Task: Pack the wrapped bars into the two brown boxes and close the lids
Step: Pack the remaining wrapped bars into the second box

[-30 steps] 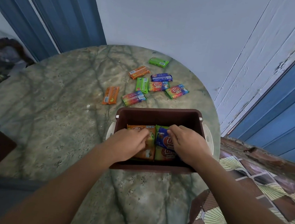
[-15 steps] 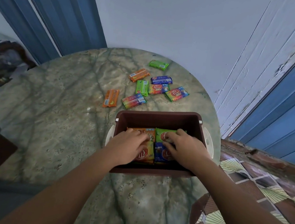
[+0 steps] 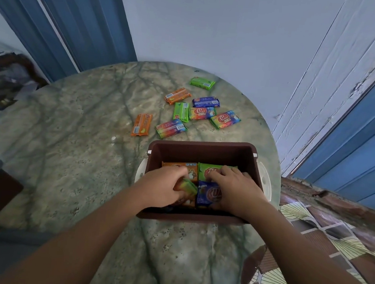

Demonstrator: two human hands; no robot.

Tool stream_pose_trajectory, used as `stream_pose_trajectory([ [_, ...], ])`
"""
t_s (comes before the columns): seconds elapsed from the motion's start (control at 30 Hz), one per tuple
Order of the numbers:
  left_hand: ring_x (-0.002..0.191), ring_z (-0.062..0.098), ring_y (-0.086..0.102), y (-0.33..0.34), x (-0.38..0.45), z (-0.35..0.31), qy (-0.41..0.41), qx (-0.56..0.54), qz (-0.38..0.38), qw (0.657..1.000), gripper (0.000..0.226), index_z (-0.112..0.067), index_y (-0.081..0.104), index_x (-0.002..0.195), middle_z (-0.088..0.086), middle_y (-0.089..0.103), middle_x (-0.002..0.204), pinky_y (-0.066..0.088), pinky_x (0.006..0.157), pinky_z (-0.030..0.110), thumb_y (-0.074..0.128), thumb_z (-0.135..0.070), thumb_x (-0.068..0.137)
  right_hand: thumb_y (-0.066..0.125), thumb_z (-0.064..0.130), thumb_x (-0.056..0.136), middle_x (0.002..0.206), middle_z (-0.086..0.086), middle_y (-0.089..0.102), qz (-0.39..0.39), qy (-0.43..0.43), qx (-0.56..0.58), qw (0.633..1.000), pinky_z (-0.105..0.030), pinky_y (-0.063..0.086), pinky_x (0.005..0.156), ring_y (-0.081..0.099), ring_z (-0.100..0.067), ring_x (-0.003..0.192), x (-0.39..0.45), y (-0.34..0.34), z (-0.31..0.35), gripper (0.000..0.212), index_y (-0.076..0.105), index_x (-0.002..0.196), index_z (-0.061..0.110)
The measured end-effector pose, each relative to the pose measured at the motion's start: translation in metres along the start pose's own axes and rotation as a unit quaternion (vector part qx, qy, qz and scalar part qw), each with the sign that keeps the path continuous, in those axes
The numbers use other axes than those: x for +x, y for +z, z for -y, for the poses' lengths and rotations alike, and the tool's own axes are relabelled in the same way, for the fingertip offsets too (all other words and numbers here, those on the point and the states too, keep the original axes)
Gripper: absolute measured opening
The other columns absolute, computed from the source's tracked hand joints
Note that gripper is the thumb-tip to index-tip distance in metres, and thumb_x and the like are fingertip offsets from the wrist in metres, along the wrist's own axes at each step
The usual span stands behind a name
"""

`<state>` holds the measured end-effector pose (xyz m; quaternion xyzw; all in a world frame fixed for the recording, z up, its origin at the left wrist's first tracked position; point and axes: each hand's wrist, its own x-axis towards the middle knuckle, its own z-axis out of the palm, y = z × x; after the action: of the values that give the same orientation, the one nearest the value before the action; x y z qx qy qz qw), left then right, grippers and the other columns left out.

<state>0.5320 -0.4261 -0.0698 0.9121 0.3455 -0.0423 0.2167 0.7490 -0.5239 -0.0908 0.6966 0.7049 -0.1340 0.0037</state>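
Box: the brown box [image 3: 204, 146] stood open on the table [image 3: 73, 145], partly filled.
Left hand [image 3: 163, 185]: a rainbow bar [image 3: 188, 186] was gripped.
Right hand [image 3: 236, 189]: fingers were pressed flat on the packed bars [image 3: 208, 194].
Advice: bars were best laid flat in tight rows.
Loose bars [image 3: 201, 113]: lay beyond the box.

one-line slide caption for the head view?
Both hands, left hand and right hand, arrange wrapped bars inside the open brown box; eight loose bars wait on the marble table.

Left hand [image 3: 163, 186] fingers curled, right hand [image 3: 236, 191] fingers spread flat
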Motion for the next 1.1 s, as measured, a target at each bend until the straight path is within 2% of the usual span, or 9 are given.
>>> stream_pose_trajectory([
  [0.13, 0.066, 0.008, 0.064, -0.017, -0.012, -0.002, -0.064, -0.123, -0.052, 0.989, 0.023, -0.032, 0.047, 0.100, -0.003, 0.065, 0.084, 0.052, 0.061, 0.036, 0.069, -0.034, 0.095, 0.076, 0.066, 0.074, 0.145, 0.003, 0.045, 0.016, 0.002, -0.017, 1.000, -0.044, 0.036, 0.106, 0.043, -0.025, 0.134, 0.001, 0.001, 0.000, 0.086, 0.038, 0.146, 0.038],
  [0.27, 0.072, 0.013, 0.075, -0.013, -0.022, 0.002, -0.135, -0.264, -0.093, 0.951, 0.037, -0.045, 0.043, 0.124, 0.000, 0.069, 0.101, 0.063, 0.068, 0.044, 0.066, -0.030, 0.099, 0.075, 0.067, 0.075, 0.145, 0.002, 0.043, 0.015, 0.003, -0.019, 1.000, -0.044, 0.033, 0.110, 0.039, -0.025, 0.134, 0.001, 0.001, -0.001, 0.086, 0.039, 0.148, 0.037],
  [0.33, 0.072, 0.009, 0.074, -0.006, -0.023, 0.001, -0.145, -0.236, -0.086, 0.957, 0.031, -0.044, 0.046, 0.122, -0.002, 0.068, 0.106, 0.063, 0.068, 0.038, 0.061, -0.026, 0.102, 0.075, 0.066, 0.075, 0.144, 0.002, 0.042, 0.018, 0.002, -0.016, 1.000, -0.044, 0.033, 0.110, 0.039, -0.025, 0.134, 0.001, 0.001, 0.000, 0.085, 0.039, 0.146, 0.036],
  [0.43, 0.069, 0.015, 0.074, 0.006, -0.018, 0.000, -0.146, -0.173, -0.096, 0.969, 0.021, -0.043, 0.045, 0.109, 0.001, 0.067, 0.101, 0.062, 0.064, 0.045, 0.058, -0.029, 0.102, 0.076, 0.066, 0.076, 0.144, 0.002, 0.043, 0.015, 0.000, -0.013, 1.000, -0.045, 0.034, 0.110, 0.038, -0.025, 0.133, 0.002, 0.001, 0.000, 0.083, 0.039, 0.144, 0.036],
  [0.6, 0.079, 0.010, 0.071, 0.011, -0.017, -0.004, -0.171, -0.187, -0.100, 0.962, 0.034, -0.036, 0.043, 0.112, -0.004, 0.067, 0.103, 0.061, 0.067, 0.038, 0.071, -0.034, 0.095, 0.075, 0.066, 0.077, 0.146, 0.002, 0.042, 0.020, -0.002, -0.015, 1.000, -0.045, 0.033, 0.112, 0.037, -0.025, 0.135, 0.001, -0.001, 0.001, 0.083, 0.038, 0.145, 0.036],
  [0.7, 0.094, 0.009, 0.057, 0.007, -0.018, -0.011, -0.157, -0.078, -0.030, 0.984, 0.062, -0.034, 0.037, 0.122, -0.004, 0.052, 0.116, 0.047, 0.076, 0.025, 0.084, -0.037, 0.082, 0.075, 0.066, 0.077, 0.146, 0.001, 0.042, 0.019, 0.000, -0.013, 1.000, -0.045, 0.033, 0.112, 0.037, -0.025, 0.135, 0.001, -0.001, 0.001, 0.083, 0.038, 0.145, 0.036],
  [0.83, 0.094, 0.024, 0.060, 0.009, -0.016, -0.022, -0.125, 0.109, -0.003, 0.986, 0.063, -0.038, 0.026, 0.135, 0.009, 0.048, 0.122, 0.053, 0.083, 0.038, 0.069, -0.019, 0.092, 0.075, 0.066, 0.078, 0.147, 0.000, 0.043, 0.021, -0.001, -0.013, 1.000, -0.045, 0.033, 0.113, 0.038, -0.025, 0.135, 0.002, -0.001, 0.001, 0.083, 0.039, 0.146, 0.036],
  [0.93, 0.101, 0.029, 0.064, 0.011, -0.014, -0.024, -0.110, 0.183, -0.010, 0.977, 0.063, -0.037, 0.029, 0.141, 0.010, 0.052, 0.123, 0.055, 0.083, 0.042, 0.069, -0.033, 0.094, 0.075, 0.063, 0.079, 0.148, 0.001, 0.042, 0.022, 0.000, -0.008, 1.000, -0.045, 0.032, 0.113, 0.038, -0.025, 0.136, 0.001, -0.002, 0.001, 0.082, 0.038, 0.146, 0.035],
  [1.1, 0.134, 0.036, 0.033, 0.014, -0.011, -0.022, -0.094, 0.319, -0.010, 0.943, 0.070, -0.029, 0.039, 0.144, 0.015, 0.037, 0.141, 0.035, 0.112, 0.048, 0.074, -0.046, 0.085, 0.077, 0.063, 0.077, 0.144, 0.001, 0.042, 0.014, 0.002, -0.002, 1.000, -0.045, 0.032, 0.114, 0.039, -0.024, 0.133, -0.001, -0.001, 0.001, 0.082, 0.038, 0.143, 0.036],
])
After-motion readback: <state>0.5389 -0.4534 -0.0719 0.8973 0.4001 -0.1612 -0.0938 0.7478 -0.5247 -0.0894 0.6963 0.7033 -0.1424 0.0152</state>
